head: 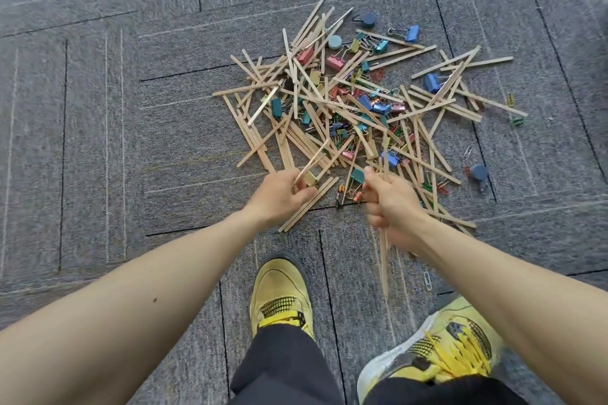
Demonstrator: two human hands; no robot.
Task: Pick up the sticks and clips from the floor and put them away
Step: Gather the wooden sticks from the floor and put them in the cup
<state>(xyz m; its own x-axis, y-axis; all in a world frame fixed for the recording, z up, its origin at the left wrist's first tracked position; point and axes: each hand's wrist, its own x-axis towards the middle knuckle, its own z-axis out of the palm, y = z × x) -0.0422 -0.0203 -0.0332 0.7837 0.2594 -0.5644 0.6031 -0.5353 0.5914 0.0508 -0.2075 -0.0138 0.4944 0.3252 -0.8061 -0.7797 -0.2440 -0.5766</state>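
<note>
As I am looking down at the carpeted floor [131,115], my left hand [279,194] is pinching a couple of blurred sticks [316,158] in curled fingers, while my right hand [393,204] is gripping a thin bundle [383,263] of sticks in a closed fist. Just beyond both hands, the loose pile [345,102] of wooden sticks and coloured clips [412,33] is lying spread out, its nearest sticks right beside my hands.

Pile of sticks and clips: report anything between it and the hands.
Nothing visible. The left hand and right hand are at the near edge of the pile, each gripping sticks. No container shows, so the way there cannot be judged.
</note>
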